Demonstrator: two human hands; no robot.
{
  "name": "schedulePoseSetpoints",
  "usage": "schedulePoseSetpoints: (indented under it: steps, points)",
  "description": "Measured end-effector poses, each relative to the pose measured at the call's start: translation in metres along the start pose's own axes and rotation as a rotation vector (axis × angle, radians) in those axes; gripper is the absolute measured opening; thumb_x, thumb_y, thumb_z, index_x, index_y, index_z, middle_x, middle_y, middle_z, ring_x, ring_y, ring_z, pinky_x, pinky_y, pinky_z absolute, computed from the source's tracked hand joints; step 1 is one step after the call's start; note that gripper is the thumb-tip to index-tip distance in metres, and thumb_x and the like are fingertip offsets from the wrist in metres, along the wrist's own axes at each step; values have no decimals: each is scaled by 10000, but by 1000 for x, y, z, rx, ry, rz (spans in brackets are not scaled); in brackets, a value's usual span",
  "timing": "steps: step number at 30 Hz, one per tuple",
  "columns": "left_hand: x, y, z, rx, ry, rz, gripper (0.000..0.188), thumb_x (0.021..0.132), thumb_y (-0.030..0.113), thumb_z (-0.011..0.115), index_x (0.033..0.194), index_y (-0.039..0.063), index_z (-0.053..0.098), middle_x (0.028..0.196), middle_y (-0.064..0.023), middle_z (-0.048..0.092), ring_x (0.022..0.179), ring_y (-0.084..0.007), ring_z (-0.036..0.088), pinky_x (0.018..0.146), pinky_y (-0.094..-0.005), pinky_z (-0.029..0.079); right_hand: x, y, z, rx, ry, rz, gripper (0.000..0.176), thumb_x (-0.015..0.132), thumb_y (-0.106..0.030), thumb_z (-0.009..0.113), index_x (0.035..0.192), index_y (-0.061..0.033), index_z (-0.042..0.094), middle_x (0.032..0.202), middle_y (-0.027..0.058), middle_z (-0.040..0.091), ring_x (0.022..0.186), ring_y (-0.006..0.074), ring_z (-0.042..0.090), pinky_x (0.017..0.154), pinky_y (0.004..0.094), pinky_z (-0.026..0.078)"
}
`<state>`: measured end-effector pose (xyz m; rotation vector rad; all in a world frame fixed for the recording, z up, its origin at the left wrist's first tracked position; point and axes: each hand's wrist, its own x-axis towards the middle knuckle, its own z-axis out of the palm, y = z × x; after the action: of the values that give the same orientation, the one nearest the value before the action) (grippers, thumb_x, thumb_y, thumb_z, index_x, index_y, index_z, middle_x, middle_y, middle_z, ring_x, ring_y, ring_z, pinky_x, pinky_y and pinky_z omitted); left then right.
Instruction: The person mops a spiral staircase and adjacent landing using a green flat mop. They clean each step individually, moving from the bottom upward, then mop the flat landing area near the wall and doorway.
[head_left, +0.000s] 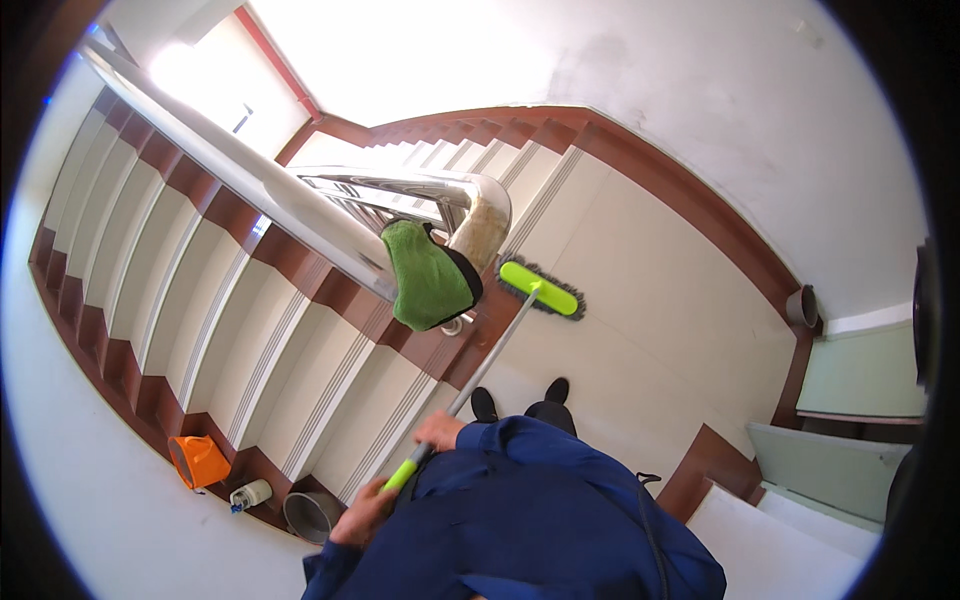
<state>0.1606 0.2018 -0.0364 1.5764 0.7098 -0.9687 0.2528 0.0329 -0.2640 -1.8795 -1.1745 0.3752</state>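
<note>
I hold a dust mop slantwise in front of me. My left hand (364, 514) grips its lime-green handle end (401, 477), low on my left. Farther up, my right hand (439, 431) is closed around the grey pole (496, 349); it looks slightly blurred. The lime-green mop head (538, 288) with its grey fringe lies on the pale landing floor (645, 300), beside the foot of the railing. A green cloth (431, 277) with a dark edge hangs over the bend of the metal handrail (262, 180). My dark shoes (484, 403) stand on the landing.
One flight of stairs (277, 352) lies on the left, another (480, 154) beyond the railing. An orange bag (200, 460), a whitish bottle (251, 493) and a grey bucket (311, 516) stand along the left wall. A grey container (802, 306) and a pale green door panel (825, 461) are at right.
</note>
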Motion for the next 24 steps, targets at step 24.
schedulePoseSetpoints:
  steps: [24]
  points:
    - [191,142,171,31,-150,164,263,911,330,520,971,75,540,548,34,399,373,-77,329,329,-245,241,-97,133,-202,-551,-8,552,214,825,-125,490,1023,-155,564,1157,53,576,1206,248,475,934,415,376]
